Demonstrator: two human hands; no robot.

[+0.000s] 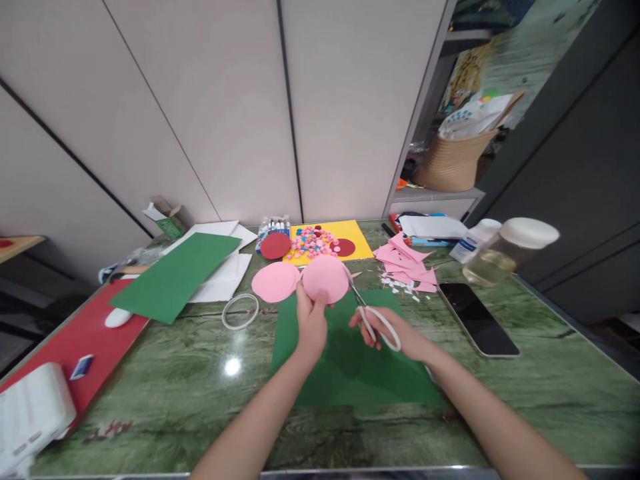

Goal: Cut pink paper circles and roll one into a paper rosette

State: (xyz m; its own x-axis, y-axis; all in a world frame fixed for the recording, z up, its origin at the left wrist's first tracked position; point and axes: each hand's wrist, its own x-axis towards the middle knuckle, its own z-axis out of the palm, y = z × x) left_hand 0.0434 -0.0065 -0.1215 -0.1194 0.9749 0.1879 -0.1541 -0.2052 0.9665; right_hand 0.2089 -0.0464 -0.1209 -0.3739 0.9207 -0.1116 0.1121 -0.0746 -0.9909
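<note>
My left hand (311, 321) is closed on a pink paper circle (325, 278), holding it upright above a dark green sheet (345, 373). My right hand (395, 331) grips white-handled scissors (373, 320), whose blades touch the circle's right edge. A second pink circle (274, 281) lies flat on the table just left of the held one. A dark red circle (275, 246) lies behind it.
A yellow sheet (357, 235) with small coloured pieces lies at the back. Pink scraps (405, 263), a phone (477, 319) and a jar (507, 250) are on the right. A tape ring (241, 311), a green sheet (175, 275) and a red sheet (95, 333) are on the left.
</note>
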